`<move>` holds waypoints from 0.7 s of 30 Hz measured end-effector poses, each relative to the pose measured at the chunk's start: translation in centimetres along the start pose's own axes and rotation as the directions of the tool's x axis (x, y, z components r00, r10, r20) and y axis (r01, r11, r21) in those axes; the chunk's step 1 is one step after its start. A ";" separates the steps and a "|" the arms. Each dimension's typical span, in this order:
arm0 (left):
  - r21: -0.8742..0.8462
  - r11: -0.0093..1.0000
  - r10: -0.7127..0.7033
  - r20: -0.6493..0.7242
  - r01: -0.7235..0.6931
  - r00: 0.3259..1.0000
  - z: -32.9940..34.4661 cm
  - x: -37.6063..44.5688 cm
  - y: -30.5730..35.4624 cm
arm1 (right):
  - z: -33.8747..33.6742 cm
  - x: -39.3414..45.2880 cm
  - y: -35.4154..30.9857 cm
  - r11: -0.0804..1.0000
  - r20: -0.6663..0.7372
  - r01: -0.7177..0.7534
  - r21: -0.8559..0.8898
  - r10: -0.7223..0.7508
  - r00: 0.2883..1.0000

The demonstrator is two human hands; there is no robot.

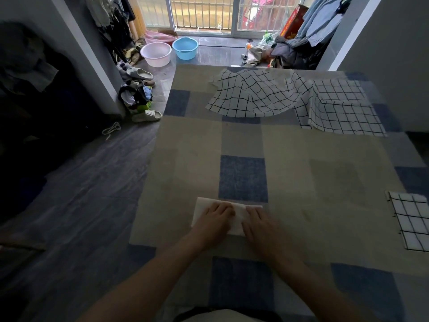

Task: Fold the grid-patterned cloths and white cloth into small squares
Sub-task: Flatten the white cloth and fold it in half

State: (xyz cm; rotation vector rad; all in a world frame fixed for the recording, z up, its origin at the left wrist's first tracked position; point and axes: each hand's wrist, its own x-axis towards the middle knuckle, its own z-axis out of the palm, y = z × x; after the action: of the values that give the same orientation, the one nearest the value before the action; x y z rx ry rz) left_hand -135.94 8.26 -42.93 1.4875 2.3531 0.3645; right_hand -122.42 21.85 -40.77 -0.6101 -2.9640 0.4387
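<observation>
Both hands lie flat on the white cloth [209,211], left hand [217,217] and right hand [260,223] side by side, fingers straight, neither grip closed round anything; they seem to press the fold so it keeps its crease. It sits folded on the checked bed cover [313,159]. One grid cloth [411,224] lies folded at the right edge, probably set aside as finished. Two unfolded grid cloths [257,96] wait at the far end, within reach but clear of the working space.

Bare checked bedspread [290,159] lies open ahead; grid-patterned cloths [255,96] crowd the far end, folded cloth [411,224] right
</observation>
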 end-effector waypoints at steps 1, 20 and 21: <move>-0.009 1.000 -0.013 0.001 0.014 1.000 0.1 -0.1 -0.2 | 0.3 0.6 -0.7 1.000 -0.033 -0.005 0.007 0.005 0.999; 0.149 0.987 -0.079 0.133 0.059 0.988 0.3 -2.1 -3.8 | 1.1 0.1 4.5 0.984 0.249 -0.051 -0.170 0.093 0.964; 0.158 0.986 -0.081 0.136 0.059 0.987 0.4 -2.1 -3.8 | 0.8 0.3 4.1 0.983 0.271 -0.080 -0.163 0.122 0.955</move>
State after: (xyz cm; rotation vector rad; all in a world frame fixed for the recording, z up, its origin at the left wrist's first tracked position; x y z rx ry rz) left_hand -138.04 4.78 -44.46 1.4406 2.3563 0.0578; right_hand -121.27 25.32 -42.74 -0.7792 -3.2698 0.3357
